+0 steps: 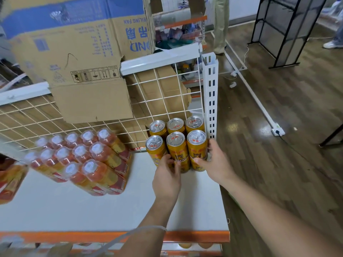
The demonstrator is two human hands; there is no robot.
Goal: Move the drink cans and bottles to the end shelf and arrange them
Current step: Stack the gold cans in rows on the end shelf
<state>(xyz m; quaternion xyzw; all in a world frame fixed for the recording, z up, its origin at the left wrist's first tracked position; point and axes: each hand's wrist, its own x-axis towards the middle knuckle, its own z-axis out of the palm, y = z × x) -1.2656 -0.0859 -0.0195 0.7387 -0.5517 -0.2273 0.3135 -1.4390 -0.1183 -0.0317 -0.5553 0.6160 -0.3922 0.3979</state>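
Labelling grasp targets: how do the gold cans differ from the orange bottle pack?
The gold cans: six, silver pull-tab tops, at the right end, held by the left hand and right hand. The bottle pack: more units, white caps under clear wrap, further left, untouched. Both stand on the white shelf.

Upside-down blue print on the cardboard box (78, 43): I read "ILING FAN", a large "OND", and Chinese characters I can't make out. It also has a row of handling pictograms. Front gold cans (197, 151): "Red Bull". Labels on the bottles (96, 164) are too blurred.
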